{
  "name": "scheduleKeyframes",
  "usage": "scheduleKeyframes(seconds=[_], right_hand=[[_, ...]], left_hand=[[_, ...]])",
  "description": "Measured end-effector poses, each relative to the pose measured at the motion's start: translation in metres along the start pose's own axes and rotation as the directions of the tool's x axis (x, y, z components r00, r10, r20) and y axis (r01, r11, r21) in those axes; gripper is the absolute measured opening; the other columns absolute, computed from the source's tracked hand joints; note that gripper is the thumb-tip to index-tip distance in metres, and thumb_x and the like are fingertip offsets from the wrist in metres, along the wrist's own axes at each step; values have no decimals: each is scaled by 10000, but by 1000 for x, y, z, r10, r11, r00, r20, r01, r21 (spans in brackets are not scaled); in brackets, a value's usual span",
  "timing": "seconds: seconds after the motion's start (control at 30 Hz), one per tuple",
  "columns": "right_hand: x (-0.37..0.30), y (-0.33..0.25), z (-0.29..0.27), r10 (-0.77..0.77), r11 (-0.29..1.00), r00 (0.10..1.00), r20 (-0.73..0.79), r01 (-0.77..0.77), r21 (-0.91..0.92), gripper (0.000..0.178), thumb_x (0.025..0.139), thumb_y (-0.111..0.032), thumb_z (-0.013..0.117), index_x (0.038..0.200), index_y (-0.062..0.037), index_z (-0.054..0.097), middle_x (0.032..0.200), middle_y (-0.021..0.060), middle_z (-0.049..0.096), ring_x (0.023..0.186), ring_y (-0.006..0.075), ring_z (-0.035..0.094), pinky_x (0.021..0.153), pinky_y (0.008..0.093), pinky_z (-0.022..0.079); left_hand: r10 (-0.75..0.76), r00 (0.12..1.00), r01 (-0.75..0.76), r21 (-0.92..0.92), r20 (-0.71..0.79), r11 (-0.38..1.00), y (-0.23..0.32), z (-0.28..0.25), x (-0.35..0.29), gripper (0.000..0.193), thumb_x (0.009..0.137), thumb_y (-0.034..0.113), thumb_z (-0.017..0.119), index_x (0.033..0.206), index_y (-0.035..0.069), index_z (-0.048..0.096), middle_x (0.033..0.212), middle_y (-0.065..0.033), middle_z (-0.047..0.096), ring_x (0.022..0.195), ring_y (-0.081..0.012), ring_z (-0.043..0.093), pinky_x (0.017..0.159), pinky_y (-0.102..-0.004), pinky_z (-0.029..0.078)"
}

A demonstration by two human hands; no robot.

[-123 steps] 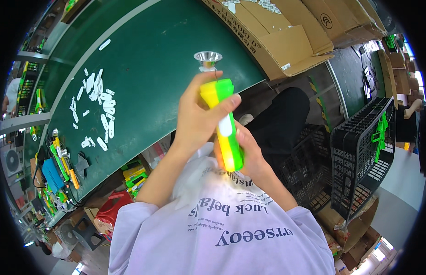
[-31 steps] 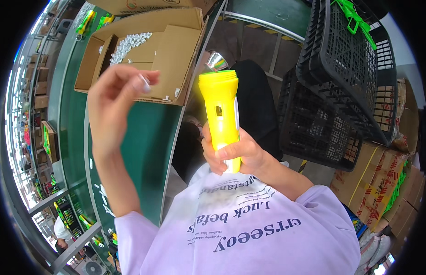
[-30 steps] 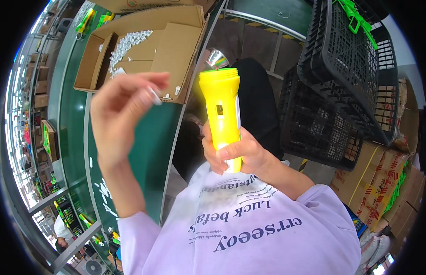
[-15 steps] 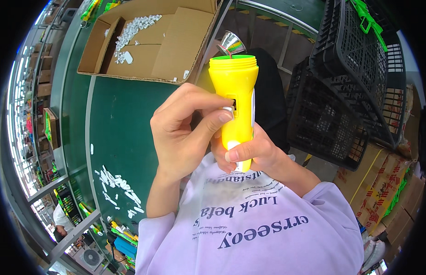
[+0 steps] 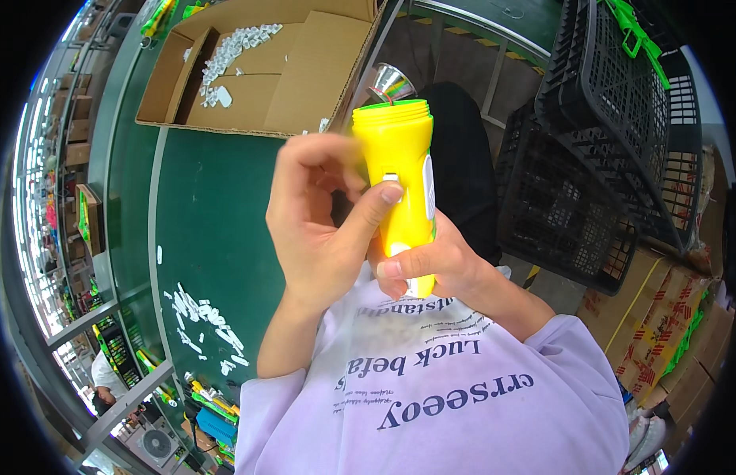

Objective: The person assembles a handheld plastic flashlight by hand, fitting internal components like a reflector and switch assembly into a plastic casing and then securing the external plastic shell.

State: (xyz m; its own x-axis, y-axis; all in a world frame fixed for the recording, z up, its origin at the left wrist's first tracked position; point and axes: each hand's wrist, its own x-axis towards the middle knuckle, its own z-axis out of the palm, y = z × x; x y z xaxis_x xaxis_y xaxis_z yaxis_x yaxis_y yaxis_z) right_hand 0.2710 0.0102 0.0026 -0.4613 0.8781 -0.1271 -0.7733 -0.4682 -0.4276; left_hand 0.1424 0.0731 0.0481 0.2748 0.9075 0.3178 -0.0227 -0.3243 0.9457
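Observation:
A yellow flashlight body [image 5: 395, 146] stands nearly upright before my chest, its threaded mouth up and a green edge showing inside. My right hand [image 5: 435, 261] is closed round its lower end. On its front, the thumb of my left hand [image 5: 316, 214] presses a small white switch piece [image 5: 391, 177] sitting at the slot. The other left fingers are curled loosely away from the thumb, partly blurred. A shiny cone reflector [image 5: 393, 81] hangs beyond the mouth on a red wire. A white panel [image 5: 429, 188] lies along the body's right side.
A cardboard box [image 5: 304, 87] with many small white pieces [image 5: 233, 47] sits on the green table [image 5: 217, 214]. Loose white strips [image 5: 197, 313] lie at the table's left. Black plastic crates [image 5: 589, 142] stand at right, above taped cartons [image 5: 661, 324].
My left forefinger has lifted off the slot while the thumb stays, pressing the white switch piece there. The flashlight has shifted slightly left and turned, showing more of its white side panel.

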Motion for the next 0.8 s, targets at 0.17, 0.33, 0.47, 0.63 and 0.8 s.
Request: scheduleKeyframes(seconds=[0.17, 0.33, 0.47, 0.63, 0.8], right_hand=[[-3, 0, -2, 38, 999, 998, 41, -40, 28, 370, 759, -103, 774, 997, -5, 508, 710, 69, 571, 494, 147, 570, 486, 275, 483], [-7, -1, 5, 46, 996, 996, 71, -51, 71, 366, 761, -113, 772, 993, -1, 512, 689, 69, 554, 484, 145, 560, 482, 280, 486], [-8, -4, 9, 72, 997, 996, 57, -72, -4, 384, 758, -143, 781, 996, 0, 516, 690, 69, 549, 486, 145, 559, 479, 278, 485], [-11, -4, 10, 88, 996, 994, 66, -89, 12, 390, 752, -149, 782, 998, -2, 517, 704, 68, 559, 499, 143, 567, 484, 274, 485], [-11, -9, 20, 67, 996, 996, -51, -70, -54, 398, 745, -161, 790, 997, -10, 522, 699, 60, 573, 507, 133, 575, 503, 268, 489]], left_hand=[[-420, 899, 436, -360, 128, 825, 7, -1, 5, 694, 821, -16, 712, 1408, -36, 342, 1209, -157, 589, 1052, -207, 616, 914, -324, 503], [-420, 850, 517, -354, 318, 780, 0, -12, 3, 670, 861, 123, 709, 1404, -52, 357, 1225, -191, 607, 1113, -264, 619, 955, -366, 500], [-332, 893, 428, -345, 305, 835, -3, -16, -1, 651, 898, 251, 695, 1376, -69, 391, 1218, -213, 618, 1152, -333, 613, 959, -400, 514], [-284, 912, 380, -347, 298, 857, -1, -14, -3, 638, 899, 128, 649, 1418, -60, 330, 1223, -209, 611, 1140, -287, 606, 946, -364, 500], [-243, 950, 282, -198, 198, 939, 17, -9, -11, 771, 889, -36, 594, 1503, -4, 130, 1211, -242, 605, 1079, -234, 632, 903, -323, 506]])
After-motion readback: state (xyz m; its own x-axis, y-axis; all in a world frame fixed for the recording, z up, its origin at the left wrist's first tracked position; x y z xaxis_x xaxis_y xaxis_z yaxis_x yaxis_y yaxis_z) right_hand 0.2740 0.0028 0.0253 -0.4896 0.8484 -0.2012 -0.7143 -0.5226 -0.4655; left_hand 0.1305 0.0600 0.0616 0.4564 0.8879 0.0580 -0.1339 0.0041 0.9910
